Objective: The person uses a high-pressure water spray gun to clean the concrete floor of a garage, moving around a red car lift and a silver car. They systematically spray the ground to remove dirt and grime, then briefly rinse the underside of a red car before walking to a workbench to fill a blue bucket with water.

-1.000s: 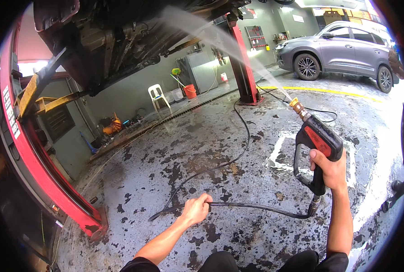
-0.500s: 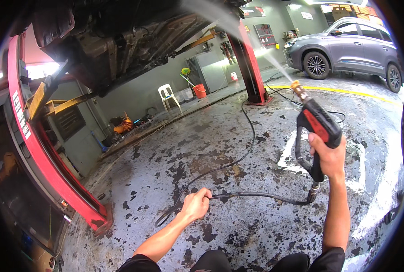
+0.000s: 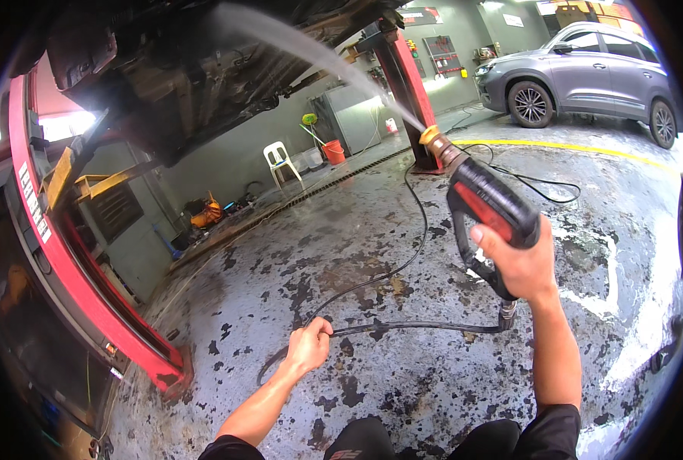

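Observation:
My right hand (image 3: 527, 261) is wrapped round the grip of a black and red pressure washer gun (image 3: 494, 199), tilted up and to the left. From its brass-coloured nozzle a white water jet (image 3: 318, 57) fans out onto the dark underside of a raised car (image 3: 234, 84). The black hose (image 3: 418, 326) runs from a metal fitting below the grip across to my left hand (image 3: 309, 345), whose fingers are closed round it. Beyond that hand the hose loops back over the floor toward the far lift post.
Red lift posts stand at the left (image 3: 88, 261) and far middle (image 3: 410, 92). A grey car (image 3: 586, 80) is parked at the far right behind a yellow floor line (image 3: 563, 146). By the back wall are a white plastic chair (image 3: 280, 162) and an orange bucket (image 3: 334, 151). The painted floor (image 3: 357, 261) is worn and patchy.
The gun has swung left and its jet now reaches farther left along the car's underside. My left hand has shifted slightly left with the hose.

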`<state>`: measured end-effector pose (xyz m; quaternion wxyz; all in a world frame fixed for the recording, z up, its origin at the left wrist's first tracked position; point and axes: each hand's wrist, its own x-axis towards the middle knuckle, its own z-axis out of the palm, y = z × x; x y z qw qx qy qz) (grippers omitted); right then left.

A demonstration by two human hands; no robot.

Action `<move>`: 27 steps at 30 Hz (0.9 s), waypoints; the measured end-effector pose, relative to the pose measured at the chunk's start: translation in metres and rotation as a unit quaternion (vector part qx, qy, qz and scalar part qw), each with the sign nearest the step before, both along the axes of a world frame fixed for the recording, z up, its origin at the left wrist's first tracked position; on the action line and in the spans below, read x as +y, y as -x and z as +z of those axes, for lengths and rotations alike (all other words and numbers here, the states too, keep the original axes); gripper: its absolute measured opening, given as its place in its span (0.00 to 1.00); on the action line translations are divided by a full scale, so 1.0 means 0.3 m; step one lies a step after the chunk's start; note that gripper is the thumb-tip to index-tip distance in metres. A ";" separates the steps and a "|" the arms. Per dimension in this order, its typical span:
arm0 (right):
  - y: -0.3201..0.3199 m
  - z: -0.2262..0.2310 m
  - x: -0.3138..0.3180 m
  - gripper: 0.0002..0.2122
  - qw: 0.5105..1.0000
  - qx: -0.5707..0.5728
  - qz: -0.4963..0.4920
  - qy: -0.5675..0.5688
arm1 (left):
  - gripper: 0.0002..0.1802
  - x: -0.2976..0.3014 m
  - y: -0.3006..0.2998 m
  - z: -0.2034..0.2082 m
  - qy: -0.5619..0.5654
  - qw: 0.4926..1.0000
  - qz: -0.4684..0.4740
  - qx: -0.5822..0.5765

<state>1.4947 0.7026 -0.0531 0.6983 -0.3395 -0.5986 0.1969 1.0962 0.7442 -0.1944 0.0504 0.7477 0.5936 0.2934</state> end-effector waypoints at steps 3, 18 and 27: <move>-0.092 -0.018 0.034 0.16 0.999 0.030 -0.035 0.014 | 0.08 0.012 -0.045 0.019 0.015 1.000 -0.005 0.017; -0.407 -0.140 0.180 0.09 0.970 0.095 -0.201 0.099 | 0.07 0.094 -0.245 0.008 -0.022 0.998 -0.053 0.012; -0.367 -0.158 0.105 0.10 0.976 0.052 -0.187 0.097 | 0.06 0.080 -0.292 -0.010 -0.018 0.995 -0.091 0.027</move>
